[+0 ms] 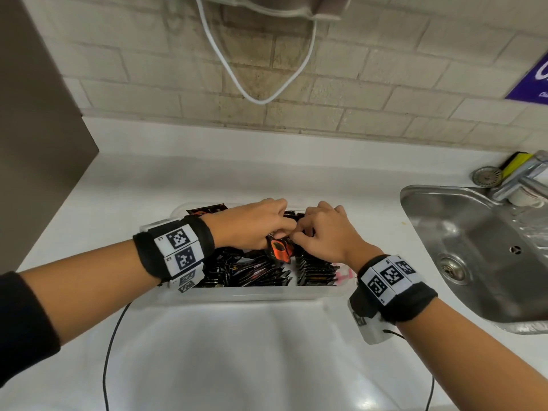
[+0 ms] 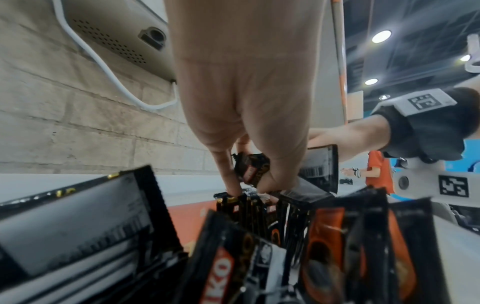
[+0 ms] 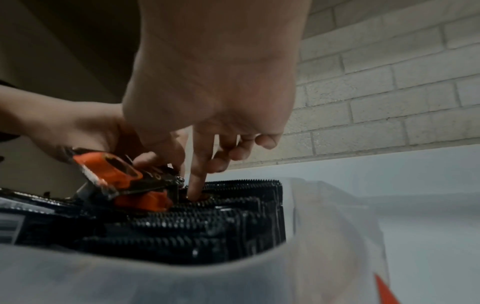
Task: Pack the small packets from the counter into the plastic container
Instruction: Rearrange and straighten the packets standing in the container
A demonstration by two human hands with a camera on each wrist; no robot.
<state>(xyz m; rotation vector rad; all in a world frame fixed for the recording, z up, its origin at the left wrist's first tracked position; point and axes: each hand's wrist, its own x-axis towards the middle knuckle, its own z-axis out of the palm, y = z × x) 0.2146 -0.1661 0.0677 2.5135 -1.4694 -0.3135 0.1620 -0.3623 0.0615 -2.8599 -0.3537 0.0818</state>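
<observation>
**Both hands in the packet container**

The clear plastic container (image 1: 255,293) sits mid-counter, crammed with upright black sachets (image 1: 315,269). Above them the left hand (image 1: 252,223) pinches an orange-and-black packet (image 1: 280,247); the right hand (image 1: 321,232) pokes a straight finger (image 3: 196,183) down between the rows, grasping nothing. The white counter (image 1: 267,357) runs back to a brick wall (image 1: 385,93), with a steel sink (image 1: 480,253) at its right edge. The packet lettering is blurred.
</observation>
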